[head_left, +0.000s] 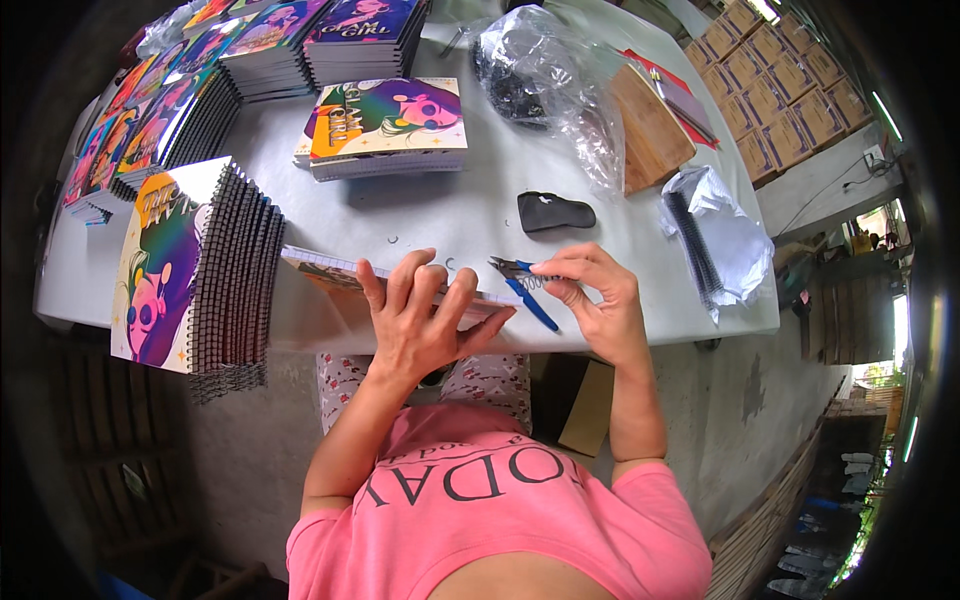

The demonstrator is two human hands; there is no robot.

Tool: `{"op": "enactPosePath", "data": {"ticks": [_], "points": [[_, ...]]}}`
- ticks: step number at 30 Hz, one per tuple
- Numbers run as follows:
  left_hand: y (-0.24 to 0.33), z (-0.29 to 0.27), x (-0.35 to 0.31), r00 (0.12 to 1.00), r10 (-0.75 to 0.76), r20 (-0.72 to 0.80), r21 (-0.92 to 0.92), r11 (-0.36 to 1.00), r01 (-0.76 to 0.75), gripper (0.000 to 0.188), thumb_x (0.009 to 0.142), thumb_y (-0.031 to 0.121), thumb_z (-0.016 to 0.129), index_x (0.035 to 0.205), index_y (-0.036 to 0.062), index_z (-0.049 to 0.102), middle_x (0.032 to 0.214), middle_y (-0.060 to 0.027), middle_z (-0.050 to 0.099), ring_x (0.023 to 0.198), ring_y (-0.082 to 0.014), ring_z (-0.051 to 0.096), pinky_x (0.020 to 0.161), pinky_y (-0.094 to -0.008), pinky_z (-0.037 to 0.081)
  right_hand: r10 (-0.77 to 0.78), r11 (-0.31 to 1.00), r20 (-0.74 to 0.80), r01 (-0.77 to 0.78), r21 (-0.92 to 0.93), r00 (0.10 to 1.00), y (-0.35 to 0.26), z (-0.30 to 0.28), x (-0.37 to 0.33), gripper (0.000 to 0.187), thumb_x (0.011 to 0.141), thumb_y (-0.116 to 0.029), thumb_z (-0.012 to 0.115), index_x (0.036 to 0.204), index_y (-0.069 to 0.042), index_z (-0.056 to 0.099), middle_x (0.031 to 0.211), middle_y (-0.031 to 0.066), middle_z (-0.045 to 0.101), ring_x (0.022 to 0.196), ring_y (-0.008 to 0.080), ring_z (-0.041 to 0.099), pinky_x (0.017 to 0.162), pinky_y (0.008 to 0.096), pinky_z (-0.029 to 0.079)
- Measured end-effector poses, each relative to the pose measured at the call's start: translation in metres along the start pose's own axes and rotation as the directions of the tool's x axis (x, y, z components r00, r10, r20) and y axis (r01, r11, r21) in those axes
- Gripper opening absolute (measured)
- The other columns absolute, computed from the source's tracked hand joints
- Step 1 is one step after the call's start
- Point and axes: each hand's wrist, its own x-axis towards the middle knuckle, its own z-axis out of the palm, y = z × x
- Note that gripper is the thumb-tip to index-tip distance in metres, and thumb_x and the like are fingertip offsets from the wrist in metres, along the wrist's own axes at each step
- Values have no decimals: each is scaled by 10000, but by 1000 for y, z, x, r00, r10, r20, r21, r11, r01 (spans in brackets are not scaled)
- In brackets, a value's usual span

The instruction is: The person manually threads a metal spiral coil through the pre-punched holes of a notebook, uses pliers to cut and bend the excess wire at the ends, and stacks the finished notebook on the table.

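My left hand (pixel 415 320) steadies a notebook (pixel 325 277) on edge at the table's front, thumb along its lower right end and the other fingers bent over it. At that right end, my right hand (pixel 598 300) pinches a thin spiral wire coil (pixel 535 284) between thumb and fingers. How far the coil runs through the notebook is hidden. Blue-handled wire cutters (pixel 537 310) lie beside the coil, their jaws pointing left. Small curved wire bits (pixel 450 264) lie beyond my left hand. A black pouch-like object (pixel 555 212) rests farther back.
At left stands a tall stack of spiral notebooks (pixel 160 270). Another stack of printed pages (pixel 390 125) is at the back middle, with several bound stacks (pixel 270 45) behind. Clear plastic (pixel 560 90), a wooden block (pixel 650 130) and dark coils (pixel 692 240) on white wrapping occupy the right.
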Motion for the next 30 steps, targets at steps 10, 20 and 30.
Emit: {"op": "enactPosePath", "data": {"ticks": [10, 20, 30], "points": [[-3, -2, -2, 1000, 20, -10, -10, 1000, -20, 472, 623, 478, 769, 942, 168, 609, 834, -35, 459, 965, -230, 516, 1087, -574, 66, 75, 996, 378, -55, -65, 923, 5, -12, 8, 126, 883, -106, 554, 952, -140, 654, 769, -9, 557, 768, 148, 515, 832, 307, 274], [-4, -7, 1, 997, 4, 77, -48, 999, 0, 484, 653, 457, 755, 1042, 196, 632, 842, -24, 461, 965, -217, 517, 1091, -578, 35, 201, 856, 704, -472, 212, 681, 13, -22, 14, 187, 925, -221, 536, 995, -72, 623, 777, -1, 569, 727, 87, 528, 576, 256, 380], [-19, -18, -4, 994, -110, 9, 64, 992, 109, 505, 613, 432, 791, 1046, 216, 647, 864, -16, 462, 1011, -219, 511, 1102, -559, -9, 62, 996, 342, -82, 44, 938, -2, -9, 8, 179, 843, -53, 611, 1019, -55, 643, 860, 92, 618, 724, 157, 607, 639, 255, 492]]}}
